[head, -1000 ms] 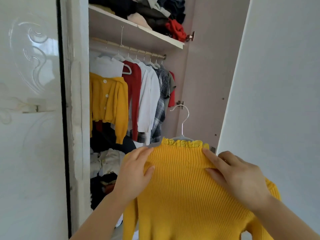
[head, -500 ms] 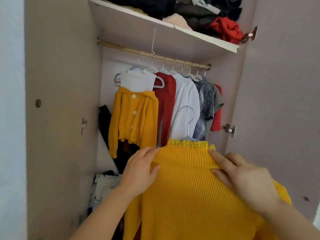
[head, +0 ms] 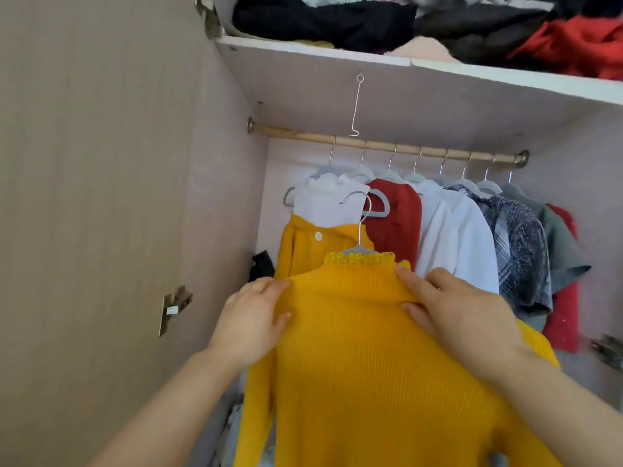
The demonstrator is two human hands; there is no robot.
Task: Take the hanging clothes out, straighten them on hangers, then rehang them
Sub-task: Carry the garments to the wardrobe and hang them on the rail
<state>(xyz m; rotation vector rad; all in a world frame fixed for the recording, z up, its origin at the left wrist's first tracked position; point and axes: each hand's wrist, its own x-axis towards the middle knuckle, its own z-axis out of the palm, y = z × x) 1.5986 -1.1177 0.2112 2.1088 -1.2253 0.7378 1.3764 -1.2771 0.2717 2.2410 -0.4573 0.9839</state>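
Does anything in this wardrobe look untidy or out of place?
Yes. The clothes on the top shelf lie in a crumpled heap, not folded. A bare wire dangles from the shelf's underside toward the rail, carrying nothing. The yellow sweater, held by the left hand and right hand, sits straight on its hanger.

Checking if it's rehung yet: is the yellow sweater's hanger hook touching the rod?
Apart. The head view shows the hanger hook well below the rod, against the white top.

The yellow sweater (head: 371, 365) hides its hanger (head: 359, 248) below the hook, and the bottom edge crops its hem.
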